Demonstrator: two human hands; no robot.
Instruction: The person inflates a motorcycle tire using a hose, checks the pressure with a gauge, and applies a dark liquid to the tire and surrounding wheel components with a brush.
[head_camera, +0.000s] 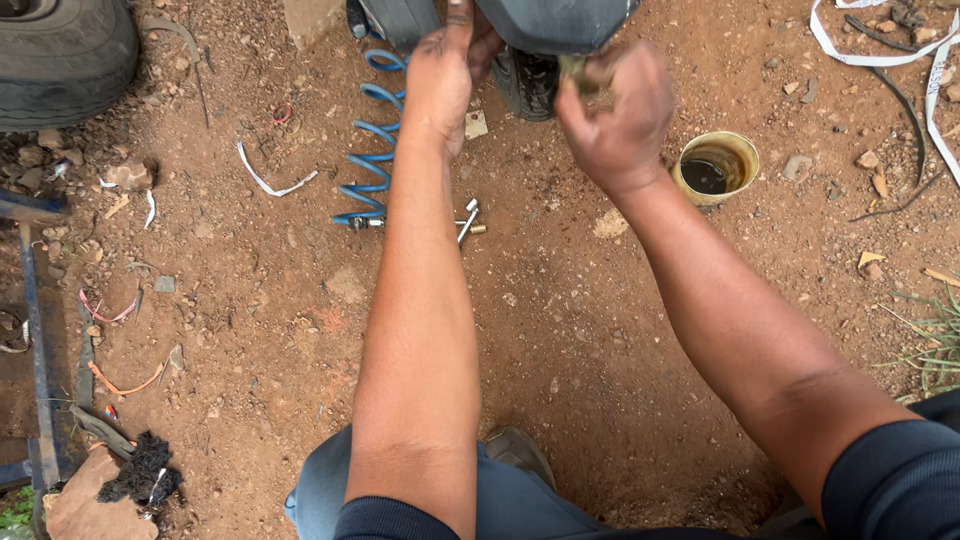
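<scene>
A black tyre (555, 25) stands at the top of the head view, over red dirt. My left hand (445, 75) presses against its left side, fingers on the rubber. My right hand (615, 110) is closed at the tyre's lower edge, pinching a small brass-coloured valve part (575, 68). A blue coiled air hose (375, 140) runs down from the tyre beside my left forearm and ends in a metal fitting (468, 222) lying on the ground.
A small tin of dark liquid (715, 165) stands right of my right hand. Another tyre (60, 55) lies at top left. White strapping (880, 50) at top right. A metal frame (35, 350) and a dark rag (140, 470) at left.
</scene>
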